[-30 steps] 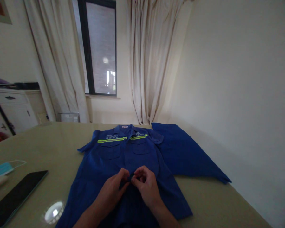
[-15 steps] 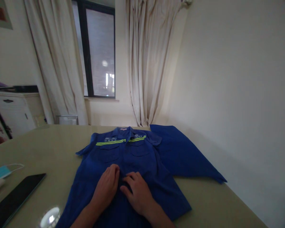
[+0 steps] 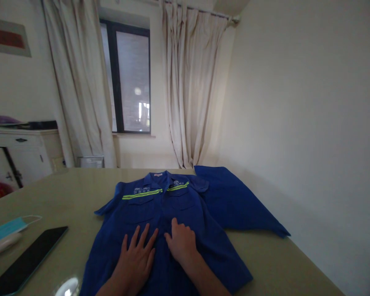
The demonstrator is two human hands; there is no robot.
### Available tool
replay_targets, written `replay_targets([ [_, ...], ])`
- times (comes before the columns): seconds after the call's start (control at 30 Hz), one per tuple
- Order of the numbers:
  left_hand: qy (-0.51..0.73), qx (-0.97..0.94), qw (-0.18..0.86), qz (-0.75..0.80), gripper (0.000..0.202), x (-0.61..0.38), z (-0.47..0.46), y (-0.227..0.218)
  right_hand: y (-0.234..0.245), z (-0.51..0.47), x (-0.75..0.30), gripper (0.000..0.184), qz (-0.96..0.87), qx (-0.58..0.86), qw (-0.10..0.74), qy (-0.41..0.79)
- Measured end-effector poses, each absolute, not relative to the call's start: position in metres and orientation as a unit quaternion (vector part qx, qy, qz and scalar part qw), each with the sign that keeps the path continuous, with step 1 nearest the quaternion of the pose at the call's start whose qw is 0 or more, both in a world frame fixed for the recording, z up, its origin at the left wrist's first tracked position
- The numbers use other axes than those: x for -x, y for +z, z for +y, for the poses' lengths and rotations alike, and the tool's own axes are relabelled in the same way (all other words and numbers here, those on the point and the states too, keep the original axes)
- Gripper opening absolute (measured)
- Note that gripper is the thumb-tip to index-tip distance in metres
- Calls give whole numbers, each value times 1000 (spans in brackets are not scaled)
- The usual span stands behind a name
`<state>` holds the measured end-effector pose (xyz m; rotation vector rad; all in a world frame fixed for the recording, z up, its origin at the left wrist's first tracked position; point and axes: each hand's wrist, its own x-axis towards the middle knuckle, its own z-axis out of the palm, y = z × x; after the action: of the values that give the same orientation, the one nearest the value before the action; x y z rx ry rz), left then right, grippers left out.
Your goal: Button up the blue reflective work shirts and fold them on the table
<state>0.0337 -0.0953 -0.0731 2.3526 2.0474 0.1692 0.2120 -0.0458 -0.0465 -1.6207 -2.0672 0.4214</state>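
A blue short-sleeved work shirt lies front up on the table, its collar at the far end and yellow-green stripes across the chest. My left hand rests flat on the lower front, left of the button line, with its fingers spread. On the other side of that line, my right hand touches the cloth. Its index finger points forward and its thumb stands apart, while the remaining fingers are curled. Neither hand grips the fabric. Partly under the shirt's right sleeve is another piece of blue cloth.
On the table's left side lie a dark tablet-like slab, a blue face mask and a pale rounded object. The wall borders the table on the right. A white cabinet stands at the far left.
My left hand has gone from bunched fingers to spread flat on the shirt. My right hand has extended its index finger. The view has tilted up slightly.
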Motion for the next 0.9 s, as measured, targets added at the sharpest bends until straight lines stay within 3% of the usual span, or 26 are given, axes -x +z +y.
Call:
replay_targets([
  [0.1,35,-745,38,666,56,-33,-92,-49,-49,-46,-212,22,-742,623,209,132],
  [0.27,65,-724,-24,687,39,-60,-63,-21,-56,-35,-224,12,-706,567,350,238],
  [0.43,162,-743,3,649,24,-71,-42,-50,-66,-22,-232,12,-651,501,450,351],
  [0.63,221,-763,114,597,16,-50,-39,-66,-66,-23,-227,13,-636,491,454,386],
  [0.9,265,-795,146,526,20,-36,-21,-69,-68,-40,-217,11,-639,536,376,403],
])
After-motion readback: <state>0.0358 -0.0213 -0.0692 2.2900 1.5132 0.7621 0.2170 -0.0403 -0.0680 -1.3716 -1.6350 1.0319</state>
